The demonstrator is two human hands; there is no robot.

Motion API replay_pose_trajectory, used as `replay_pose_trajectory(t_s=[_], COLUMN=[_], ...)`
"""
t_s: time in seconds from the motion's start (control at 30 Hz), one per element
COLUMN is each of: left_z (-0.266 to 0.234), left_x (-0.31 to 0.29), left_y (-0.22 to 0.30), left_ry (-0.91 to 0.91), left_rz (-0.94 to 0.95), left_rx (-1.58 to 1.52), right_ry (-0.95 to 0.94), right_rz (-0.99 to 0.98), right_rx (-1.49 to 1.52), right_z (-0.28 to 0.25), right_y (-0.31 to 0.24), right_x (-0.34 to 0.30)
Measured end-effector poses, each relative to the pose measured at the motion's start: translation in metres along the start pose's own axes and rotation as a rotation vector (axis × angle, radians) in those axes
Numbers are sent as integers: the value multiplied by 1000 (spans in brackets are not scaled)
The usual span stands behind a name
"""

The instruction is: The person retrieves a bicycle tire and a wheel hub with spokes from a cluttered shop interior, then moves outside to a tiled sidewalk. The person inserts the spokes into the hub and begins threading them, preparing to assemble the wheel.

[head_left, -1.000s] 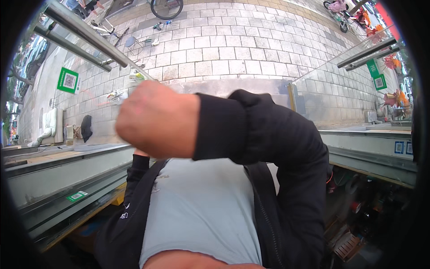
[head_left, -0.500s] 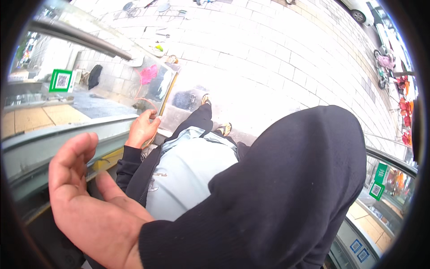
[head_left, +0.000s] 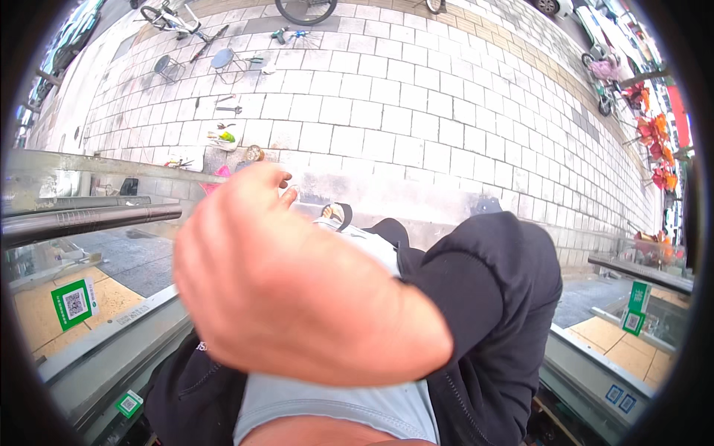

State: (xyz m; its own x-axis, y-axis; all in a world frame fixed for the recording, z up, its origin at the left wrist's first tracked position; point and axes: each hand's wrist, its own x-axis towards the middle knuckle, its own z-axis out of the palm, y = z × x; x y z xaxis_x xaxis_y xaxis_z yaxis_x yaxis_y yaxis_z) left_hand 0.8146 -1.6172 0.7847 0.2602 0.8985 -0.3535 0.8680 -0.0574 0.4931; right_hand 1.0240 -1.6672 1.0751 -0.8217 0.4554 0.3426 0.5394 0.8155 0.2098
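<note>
My right hand (head_left: pixel 260 260) crosses in front of my body from the right, large and smeared by motion. Its back and wrist show, bare up to the pushed-back black sleeve (head_left: pixel 483 275). Two fingertips poke out at its far side, near a bit of pink cloth or plastic (head_left: pixel 215 181) by the doorway; the rest of the fingers are hidden, and I cannot make out anything held. My left hand does not show. To the left lies the glass door (head_left: pixel 111 260) with its round metal handle (head_left: pixel 97 222) and a green-bordered code sticker (head_left: pixel 73 304).
Beyond the doorway a paved sidewalk (head_left: pixel 387 93) stretches out. On it are small stools (head_left: pixel 223 58), tools (head_left: pixel 228 109) and a white bicycle (head_left: pixel 172 21). A second glass panel with a metal bar (head_left: pixel 639 273) stands at my right. Red flowers (head_left: pixel 654 137) line the far right.
My view has swung up and to the left over the sidewalk. My right hand has moved right and away from me, turning its back to view. My left hand, earlier at the door's edge, no longer shows.
</note>
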Motion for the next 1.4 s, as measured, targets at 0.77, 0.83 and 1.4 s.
replay_pose_trajectory(t_s=[0.77,0.83,1.4], left_z=[5,-16,-32], left_x=[267,295,619], left_y=[-137,-124,-318], left_ry=[130,100,235], left_rz=[-376,-370,-192], left_rx=[-81,-117,-168], right_ry=[107,62,61], right_rz=[899,967,1133], right_rx=[633,664,699], right_z=[410,411,720], right_y=[262,279,422], right_x=[-57,-56,59])
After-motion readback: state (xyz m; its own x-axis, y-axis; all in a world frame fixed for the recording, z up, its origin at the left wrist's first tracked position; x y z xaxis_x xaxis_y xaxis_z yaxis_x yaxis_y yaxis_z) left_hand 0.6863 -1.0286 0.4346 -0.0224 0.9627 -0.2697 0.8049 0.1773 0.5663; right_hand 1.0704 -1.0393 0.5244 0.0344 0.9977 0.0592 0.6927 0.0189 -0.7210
